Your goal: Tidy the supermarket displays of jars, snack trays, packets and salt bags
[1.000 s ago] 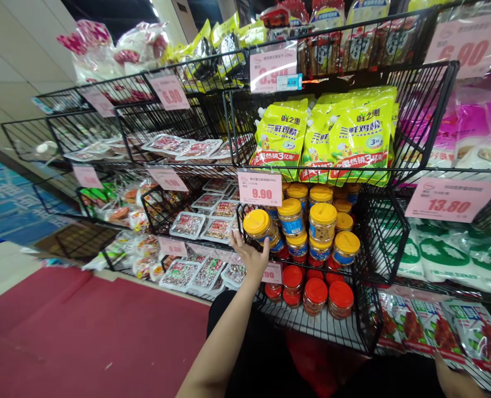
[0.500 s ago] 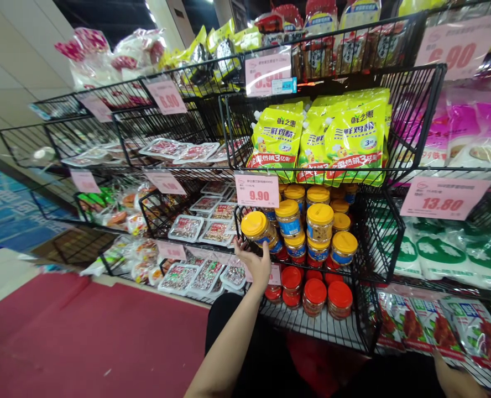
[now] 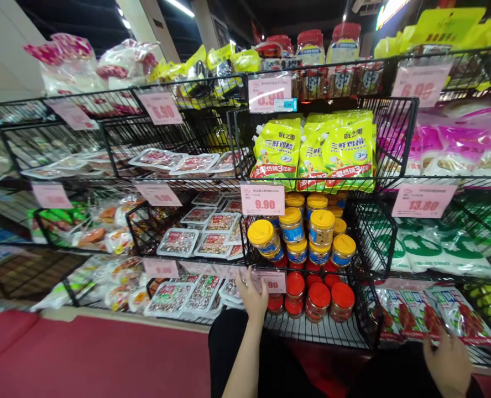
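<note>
My left hand (image 3: pixel 252 298) is raised with its fingers apart and nothing in it, in front of a pink price tag (image 3: pixel 276 282) on the basket edge. Just above it, a jar with a yellow lid (image 3: pixel 264 235) leans at the front left of several stacked yellow-lidded jars (image 3: pixel 297 232). Red-lidded jars (image 3: pixel 319 301) stand on the tier below, right of this hand. At the lower right, my right hand (image 3: pixel 448 359) is empty with fingers spread, close to the red and white food packets (image 3: pixel 415 315). Whether it touches them I cannot tell.
Black wire baskets (image 3: pixel 388 243) form several tiers across the view. Yellow pouches (image 3: pixel 349 149) stand above the jars. Film-wrapped trays (image 3: pixel 179 242) lie to the left, and green-and-white bags (image 3: pixel 440 249) to the right. Red flooring (image 3: pixel 96 354) is at the lower left.
My left hand has come away from the tilted yellow-lidded jar and dropped lower. My right hand has moved up further into view. The camera view has turned and levelled.
</note>
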Tool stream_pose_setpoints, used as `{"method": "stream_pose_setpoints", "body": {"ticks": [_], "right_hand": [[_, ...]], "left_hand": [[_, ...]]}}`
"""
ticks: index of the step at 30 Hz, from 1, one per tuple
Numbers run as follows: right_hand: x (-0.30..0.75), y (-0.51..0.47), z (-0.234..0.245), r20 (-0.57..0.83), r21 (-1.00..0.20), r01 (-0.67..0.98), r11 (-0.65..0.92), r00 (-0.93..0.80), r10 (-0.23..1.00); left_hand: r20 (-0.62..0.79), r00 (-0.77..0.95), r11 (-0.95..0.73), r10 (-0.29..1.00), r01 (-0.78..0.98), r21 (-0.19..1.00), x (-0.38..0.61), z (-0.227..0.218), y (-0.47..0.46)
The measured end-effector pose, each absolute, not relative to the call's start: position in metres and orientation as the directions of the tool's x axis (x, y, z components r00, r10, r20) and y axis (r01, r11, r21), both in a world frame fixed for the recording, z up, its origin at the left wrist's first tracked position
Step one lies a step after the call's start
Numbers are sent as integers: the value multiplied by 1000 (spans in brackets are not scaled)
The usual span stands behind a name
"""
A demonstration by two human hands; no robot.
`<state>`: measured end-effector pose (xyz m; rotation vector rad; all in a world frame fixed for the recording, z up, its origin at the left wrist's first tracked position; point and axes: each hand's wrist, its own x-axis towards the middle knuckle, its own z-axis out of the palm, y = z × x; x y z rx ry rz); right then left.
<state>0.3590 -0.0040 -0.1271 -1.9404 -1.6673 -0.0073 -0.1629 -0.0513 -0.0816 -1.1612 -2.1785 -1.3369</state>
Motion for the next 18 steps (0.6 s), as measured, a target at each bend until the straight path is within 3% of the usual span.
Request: {"method": "stream_pose_setpoints", "body": {"ticks": [3,5,7,9,12,15,18], "right_hand": [[255,-16,-89,607,-384,825,415,-113,787],[163,-18,-51,632,-396,643,655,-327,703],[69,-12,-13,663,-442,457,772,-413,624],[-11,2,16,689,-517,363,776,-361,628],[-94,31,37,654,-628,366,687,-229,721],[-130,56,41,617,-703,355,616,-127,777],[-132,59,45,624,-701,321,636,-156,766]], "left_hand": [[645,-414,17,642,849,528,-176,-85,-55],[621,-331,-74,711,843,534,-179,-81,-51],[577,-338,-82,744,810,581,-177,-77,-45],[532,-409,-36,741,767,640,-173,-71,-41],[475,-488,17,732,710,704,-172,-63,-41],[450,-464,-20,763,679,734,-178,-58,-47],[453,-438,-60,777,664,745,-188,-55,-51]]}}
